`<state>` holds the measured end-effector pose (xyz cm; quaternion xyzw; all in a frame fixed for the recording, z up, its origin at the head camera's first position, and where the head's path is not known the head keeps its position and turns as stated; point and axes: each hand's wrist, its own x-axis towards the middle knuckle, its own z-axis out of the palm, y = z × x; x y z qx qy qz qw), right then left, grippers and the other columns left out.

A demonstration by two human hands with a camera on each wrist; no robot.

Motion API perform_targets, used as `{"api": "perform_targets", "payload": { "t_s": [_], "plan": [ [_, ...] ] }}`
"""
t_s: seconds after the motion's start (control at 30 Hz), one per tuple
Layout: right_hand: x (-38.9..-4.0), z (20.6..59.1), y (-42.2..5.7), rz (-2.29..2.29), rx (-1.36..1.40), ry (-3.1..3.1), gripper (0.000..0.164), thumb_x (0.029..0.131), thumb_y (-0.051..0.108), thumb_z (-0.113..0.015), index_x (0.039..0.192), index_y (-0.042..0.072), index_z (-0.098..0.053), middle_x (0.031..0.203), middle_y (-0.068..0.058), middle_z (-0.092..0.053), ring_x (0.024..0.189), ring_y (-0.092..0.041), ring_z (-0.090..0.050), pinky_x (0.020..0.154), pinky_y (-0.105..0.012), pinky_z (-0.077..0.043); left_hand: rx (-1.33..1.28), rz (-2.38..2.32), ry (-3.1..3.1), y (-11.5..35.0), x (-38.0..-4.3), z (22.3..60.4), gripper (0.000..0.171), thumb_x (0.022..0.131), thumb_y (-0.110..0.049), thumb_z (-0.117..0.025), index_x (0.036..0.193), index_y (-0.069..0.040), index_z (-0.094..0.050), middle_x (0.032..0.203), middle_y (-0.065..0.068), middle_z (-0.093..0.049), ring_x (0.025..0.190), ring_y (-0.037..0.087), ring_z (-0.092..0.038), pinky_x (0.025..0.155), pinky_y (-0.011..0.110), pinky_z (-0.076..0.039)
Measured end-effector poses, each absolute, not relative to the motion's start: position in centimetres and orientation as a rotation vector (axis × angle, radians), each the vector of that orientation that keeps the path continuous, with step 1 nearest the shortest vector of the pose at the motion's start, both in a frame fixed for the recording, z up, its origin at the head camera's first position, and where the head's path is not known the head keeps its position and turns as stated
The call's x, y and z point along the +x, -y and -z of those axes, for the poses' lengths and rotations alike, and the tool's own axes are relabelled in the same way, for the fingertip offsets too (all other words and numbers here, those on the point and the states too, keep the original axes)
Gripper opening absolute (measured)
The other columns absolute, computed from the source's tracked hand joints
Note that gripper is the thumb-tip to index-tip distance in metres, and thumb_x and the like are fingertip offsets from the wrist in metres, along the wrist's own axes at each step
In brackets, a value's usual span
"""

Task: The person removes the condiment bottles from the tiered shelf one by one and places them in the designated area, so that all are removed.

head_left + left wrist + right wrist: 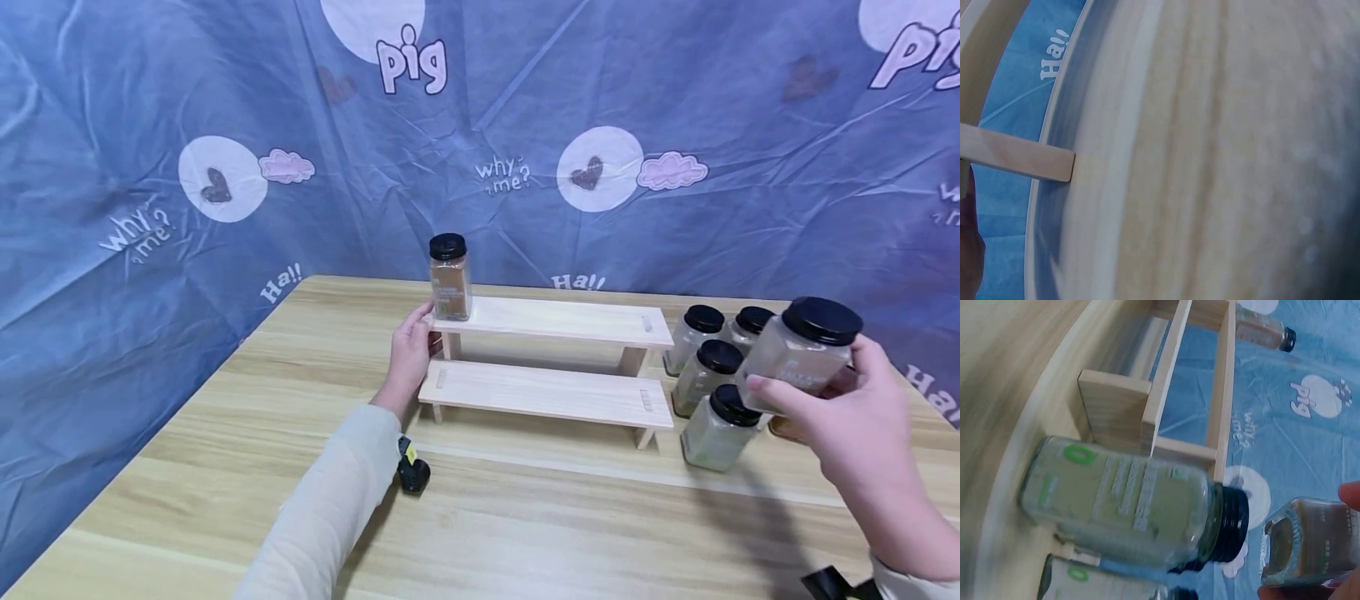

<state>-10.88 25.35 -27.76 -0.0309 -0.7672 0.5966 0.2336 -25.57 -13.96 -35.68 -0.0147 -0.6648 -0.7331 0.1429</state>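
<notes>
My right hand [870,417] grips a clear square spice jar [798,358] with a black lid, raised over other jars at the right. Brownish contents show through its base in the right wrist view, where the jar [1316,540] is tilted. At the left end of a two-tier wooden shelf [547,393], my left hand [411,354] holds the upper board's edge, some of its fingers hidden behind the wood. Right above that hand, a jar of brown spice [451,283] stands upright on the upper tier. The lower tier is bare.
Several black-lidded jars cluster right of the shelf; the nearest, a pale green spice jar [716,433], stands close to the shelf's right end. All stand on a wood-grain table [525,525]. A wrinkled blue printed cloth [465,117] hangs behind.
</notes>
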Motion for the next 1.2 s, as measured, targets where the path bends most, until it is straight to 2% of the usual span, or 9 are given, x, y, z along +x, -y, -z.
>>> {"api": "perform_targets", "payload": {
  "t_s": [0.17,0.37,0.53,0.63,0.7,0.73,0.83,1.0,1.2],
  "plan": [
    [-10.3,28.2,-26.7,-1.429,-0.261,2.235,0.064,0.072,0.002,-0.075,0.118,0.034,-0.044,0.086,0.027,-0.055,0.071,0.012,-0.054,0.049,-0.012,-0.043,-0.017,2.122,1.912,13.9,-25.5,35.7,0.043,0.092,-0.008,-0.035,0.131,-0.003,-0.051,0.080,0.003,-0.061,0.065,0.004,-0.056,0.062,0.018,-0.050],
    [-9.8,29.0,-27.9,-1.400,-0.362,2.242,0.065,0.071,0.005,-0.076,0.118,0.038,-0.044,0.082,0.029,-0.054,0.059,0.007,-0.049,0.038,-0.023,-0.033,-0.010,2.135,1.911,13.9,-25.5,35.8,0.043,0.091,-0.007,-0.036,0.131,-0.002,-0.051,0.072,-0.003,-0.058,0.062,0.004,-0.054,0.060,0.018,-0.049],
    [-9.7,29.5,-28.3,-1.457,-0.335,2.190,0.073,0.068,-0.003,-0.076,0.123,0.035,-0.047,0.083,0.029,-0.056,0.063,0.011,-0.053,0.041,-0.016,-0.037,-0.007,2.127,1.914,13.9,-25.6,35.7,0.043,0.092,-0.008,-0.036,0.132,-0.003,-0.051,0.074,-0.002,-0.058,0.063,0.004,-0.054,0.060,0.018,-0.050],
    [-9.8,29.9,-28.5,-1.524,-0.274,2.150,0.077,0.067,-0.009,-0.074,0.127,0.032,-0.048,0.086,0.028,-0.058,0.071,0.014,-0.055,0.047,-0.010,-0.041,-0.003,2.113,1.921,14.0,-25.7,35.6,0.042,0.092,-0.009,-0.036,0.132,-0.004,-0.051,0.081,0.004,-0.061,0.065,0.005,-0.055,0.062,0.018,-0.050],
    [-9.8,30.3,-28.6,-1.532,-0.244,2.151,0.076,0.067,-0.010,-0.074,0.126,0.032,-0.049,0.085,0.028,-0.059,0.069,0.013,-0.056,0.047,-0.010,-0.042,-0.004,2.118,1.919,14.0,-25.7,35.6,0.042,0.092,-0.009,-0.036,0.132,-0.005,-0.051,0.087,0.010,-0.063,0.067,0.006,-0.056,0.063,0.019,-0.050],
    [-9.9,30.4,-28.6,-1.533,-0.232,2.146,0.077,0.066,-0.011,-0.074,0.125,0.032,-0.051,0.084,0.027,-0.059,0.070,0.013,-0.056,0.049,-0.009,-0.043,-0.003,2.123,1.920,14.0,-25.7,35.6,0.043,0.092,-0.010,-0.036,0.132,-0.005,-0.051,0.090,0.012,-0.063,0.067,0.006,-0.057,0.063,0.019,-0.051],
    [-9.9,31.0,-28.8,-1.521,-0.276,2.187,0.070,0.068,-0.007,-0.075,0.116,0.038,-0.050,0.078,0.029,-0.059,0.063,0.011,-0.055,0.041,-0.016,-0.040,-0.015,2.140,1.914,14.0,-25.8,35.6,0.043,0.092,-0.009,-0.036,0.132,-0.004,-0.051,0.096,0.015,-0.064,0.070,0.006,-0.059,0.065,0.019,-0.051],
    [-9.7,31.9,-29.4,-1.415,-0.429,2.321,0.061,0.071,0.008,-0.078,0.102,0.044,-0.039,0.070,0.030,-0.052,0.054,0.006,-0.048,0.034,-0.028,-0.031,-0.025,2.142,1.922,13.9,-25.7,35.6,0.043,0.093,-0.010,-0.036,0.133,-0.004,-0.050,0.094,0.012,-0.064,0.069,0.005,-0.058,0.064,0.018,-0.050],
    [-10.2,33.0,-30.2,-1.333,-0.419,2.427,0.057,0.068,0.014,-0.081,0.096,0.036,-0.036,0.071,0.030,-0.049,0.062,0.009,-0.048,0.049,-0.017,-0.040,-0.016,2.111,1.937,13.8,-25.6,35.6,0.043,0.093,-0.011,-0.035,0.133,-0.005,-0.050,0.099,0.018,-0.063,0.069,0.005,-0.058,0.064,0.018,-0.050]
  ]
}}
